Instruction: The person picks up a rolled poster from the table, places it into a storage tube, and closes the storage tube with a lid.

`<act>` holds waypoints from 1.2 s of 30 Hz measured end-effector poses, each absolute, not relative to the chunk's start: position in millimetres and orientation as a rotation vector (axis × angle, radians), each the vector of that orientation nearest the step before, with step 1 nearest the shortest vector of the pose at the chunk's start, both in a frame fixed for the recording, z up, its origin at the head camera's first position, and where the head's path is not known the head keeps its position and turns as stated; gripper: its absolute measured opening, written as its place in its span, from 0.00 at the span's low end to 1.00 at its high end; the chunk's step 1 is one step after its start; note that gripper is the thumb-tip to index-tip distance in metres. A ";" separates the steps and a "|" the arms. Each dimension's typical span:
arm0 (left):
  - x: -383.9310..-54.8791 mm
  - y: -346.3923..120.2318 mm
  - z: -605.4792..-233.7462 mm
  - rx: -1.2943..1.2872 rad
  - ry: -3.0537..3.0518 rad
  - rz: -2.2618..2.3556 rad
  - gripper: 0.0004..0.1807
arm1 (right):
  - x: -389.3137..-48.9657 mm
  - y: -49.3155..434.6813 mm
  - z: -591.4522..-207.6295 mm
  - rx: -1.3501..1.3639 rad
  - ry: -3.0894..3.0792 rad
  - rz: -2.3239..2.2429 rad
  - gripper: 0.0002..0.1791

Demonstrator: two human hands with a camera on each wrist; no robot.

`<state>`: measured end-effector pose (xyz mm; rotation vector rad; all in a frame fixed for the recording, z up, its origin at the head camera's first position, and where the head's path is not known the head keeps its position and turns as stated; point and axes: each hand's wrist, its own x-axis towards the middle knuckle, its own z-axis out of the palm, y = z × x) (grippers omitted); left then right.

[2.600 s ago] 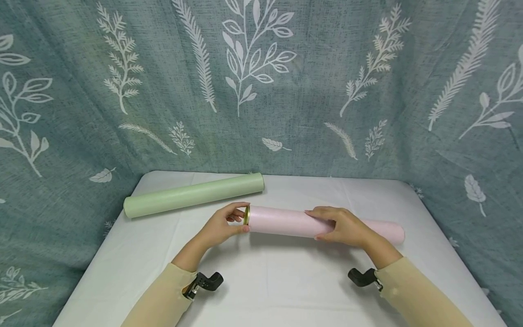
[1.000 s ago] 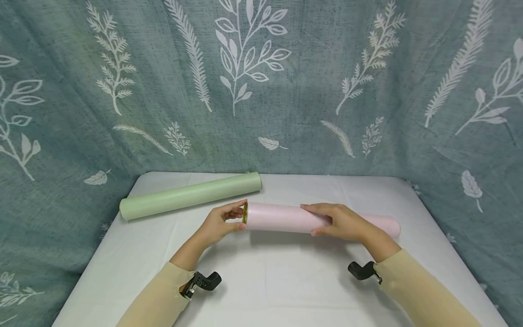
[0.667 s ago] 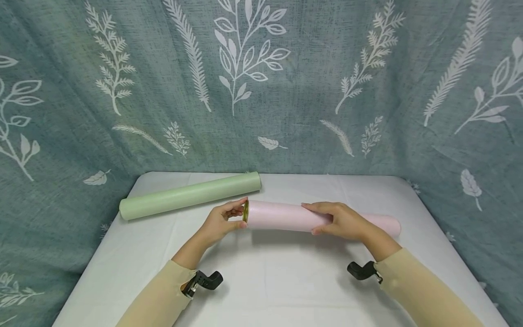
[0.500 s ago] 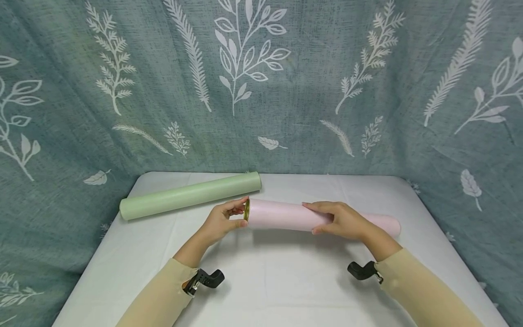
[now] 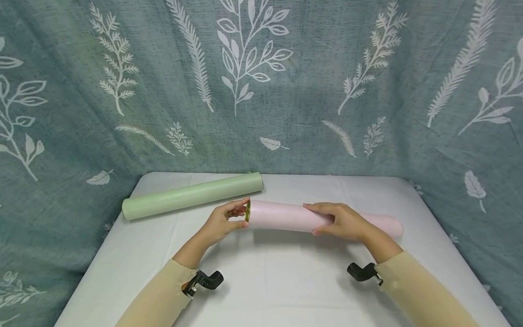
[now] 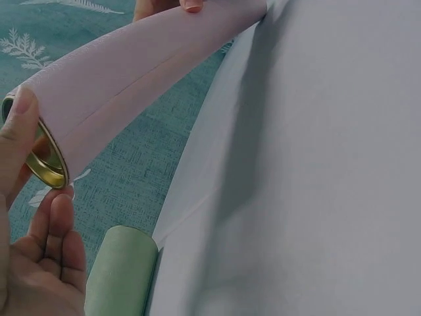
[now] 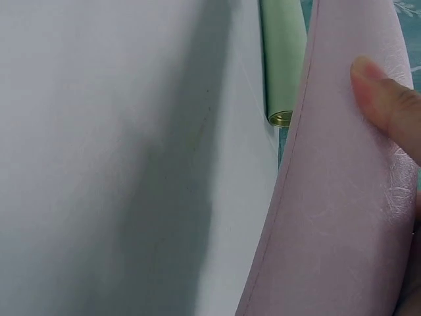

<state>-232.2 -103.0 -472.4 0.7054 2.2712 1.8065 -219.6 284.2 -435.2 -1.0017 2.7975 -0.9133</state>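
Observation:
A long pink tube [image 5: 282, 215] is held roughly level above the white table, its shadow below it. My left hand [image 5: 218, 223] pinches its left end between thumb and fingertips, around the gold metal rim [image 5: 247, 212]. In the left wrist view this gold end [image 6: 49, 170] looks recessed, with the thumb on one side and fingertips at the rim's lower edge. My right hand [image 5: 341, 221] grips the tube right of its middle from above and hides part of it. The right wrist view shows a seam along the pink tube [image 7: 329, 178].
A similar green tube [image 5: 192, 195] lies slantwise on the back left of the white table [image 5: 261, 290]. One gold end of the green tube [image 7: 281, 119] shows in the right wrist view. A teal leaf-patterned curtain [image 5: 302, 136] hangs behind and at both sides.
The pink tube's left end has risen slightly, the left hand moving with it. Both hands keep the same hold, and the green tube stays put. The head view shifts a little.

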 end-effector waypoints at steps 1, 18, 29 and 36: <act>-231.9 -103.1 -471.6 0.710 2.278 1.790 0.42 | -218.4 284.6 -435.4 -0.987 2.801 -0.916 0.41; -226.6 -104.7 -466.8 0.810 2.408 1.553 0.39 | -217.9 286.7 -439.6 -0.960 2.865 -0.788 0.41; -221.8 -105.5 -467.9 0.770 2.480 1.484 0.37 | -220.3 290.4 -432.3 -1.029 2.892 -0.720 0.41; -216.1 -114.7 -466.5 0.699 2.553 1.432 0.31 | -220.4 297.0 -428.3 -0.975 2.926 -0.656 0.40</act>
